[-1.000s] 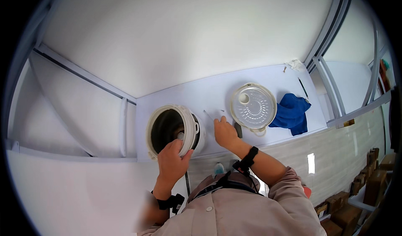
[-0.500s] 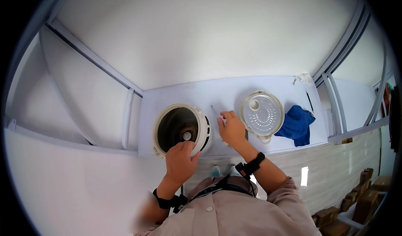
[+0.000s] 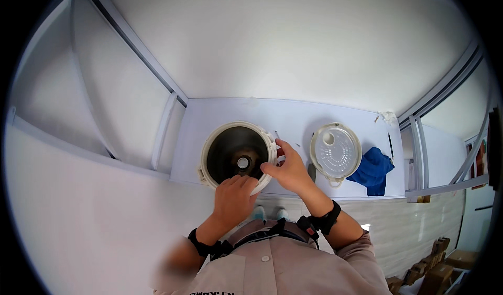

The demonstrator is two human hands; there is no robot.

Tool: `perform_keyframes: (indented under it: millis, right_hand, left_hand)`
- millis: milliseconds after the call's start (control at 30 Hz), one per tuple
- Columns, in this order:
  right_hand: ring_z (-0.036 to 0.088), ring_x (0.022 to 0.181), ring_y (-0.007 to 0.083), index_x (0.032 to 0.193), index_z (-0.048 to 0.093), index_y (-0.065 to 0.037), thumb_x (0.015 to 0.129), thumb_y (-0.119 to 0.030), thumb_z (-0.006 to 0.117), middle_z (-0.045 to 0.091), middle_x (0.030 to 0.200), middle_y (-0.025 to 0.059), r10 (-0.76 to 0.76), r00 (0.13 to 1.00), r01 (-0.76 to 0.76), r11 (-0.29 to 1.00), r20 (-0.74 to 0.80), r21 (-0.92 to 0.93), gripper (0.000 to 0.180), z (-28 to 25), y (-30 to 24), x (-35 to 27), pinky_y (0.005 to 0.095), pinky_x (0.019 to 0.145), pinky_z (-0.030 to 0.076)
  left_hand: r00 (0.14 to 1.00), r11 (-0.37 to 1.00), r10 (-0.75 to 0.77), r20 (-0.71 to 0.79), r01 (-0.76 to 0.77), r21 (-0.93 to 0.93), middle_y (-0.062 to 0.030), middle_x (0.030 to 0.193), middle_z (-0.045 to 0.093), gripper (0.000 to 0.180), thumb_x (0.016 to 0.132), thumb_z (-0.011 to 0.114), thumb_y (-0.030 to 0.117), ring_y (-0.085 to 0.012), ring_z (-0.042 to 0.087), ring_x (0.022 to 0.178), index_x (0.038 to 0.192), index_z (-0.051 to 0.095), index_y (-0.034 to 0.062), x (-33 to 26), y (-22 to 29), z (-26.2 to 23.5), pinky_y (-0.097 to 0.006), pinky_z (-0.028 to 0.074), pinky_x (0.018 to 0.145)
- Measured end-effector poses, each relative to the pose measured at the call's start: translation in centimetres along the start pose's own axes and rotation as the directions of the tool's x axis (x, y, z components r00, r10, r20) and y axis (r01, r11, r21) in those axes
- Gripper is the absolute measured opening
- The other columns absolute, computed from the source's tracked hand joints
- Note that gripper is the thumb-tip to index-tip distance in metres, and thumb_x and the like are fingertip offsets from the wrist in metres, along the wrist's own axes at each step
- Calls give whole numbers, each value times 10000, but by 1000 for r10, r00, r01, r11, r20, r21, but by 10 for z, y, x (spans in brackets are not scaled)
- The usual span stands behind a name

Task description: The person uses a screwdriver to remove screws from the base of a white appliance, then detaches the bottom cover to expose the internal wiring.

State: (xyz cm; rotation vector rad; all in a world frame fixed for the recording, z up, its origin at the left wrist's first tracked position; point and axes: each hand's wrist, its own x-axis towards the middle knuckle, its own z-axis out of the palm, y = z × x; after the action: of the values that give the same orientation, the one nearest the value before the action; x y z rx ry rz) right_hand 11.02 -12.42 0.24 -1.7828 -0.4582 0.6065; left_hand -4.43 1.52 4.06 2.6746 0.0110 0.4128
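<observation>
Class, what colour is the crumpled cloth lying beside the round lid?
The cloth is blue; it shows best in the head view.

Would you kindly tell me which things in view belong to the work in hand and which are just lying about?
In the work:
white pot, with the left hand and right hand at its rim
round lid, probably, to the pot's right

Apparently just lying about:
blue cloth, beside the lid
thin dark stick
crumpled white scrap, farther back
</observation>
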Motion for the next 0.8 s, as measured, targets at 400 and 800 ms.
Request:
perform_keyframes:
  millis: [400, 800]
  right_hand:
    - [643, 997, 242, 1629, 287, 18, 812, -124, 731, 581, 1202, 171, -27, 997, 41, 976, -66, 212, 940, 19, 18, -1, 370, 857, 554]
    - [628, 913, 177, 1639, 281, -20, 840, -58, 680, 609, 1133, 127, 83, 995, -59, 946, -61, 319, 893, 18, 13, -1, 321, 727, 525]
  left_hand:
    - [996, 996, 83, -41, -82, 26, -50, 872, 689, 338, 793, 856, 178, -280, 643, 780, 1091, 734, 75, -6, -7, -5, -428, 506, 701]
    - [814, 848, -418, -402, 191, -495, -214, 1577, 484, 1062, 753, 934, 412, -365, 487, 1438, 1585, 423, -8, -38, -97, -17, -480, 349, 1218]
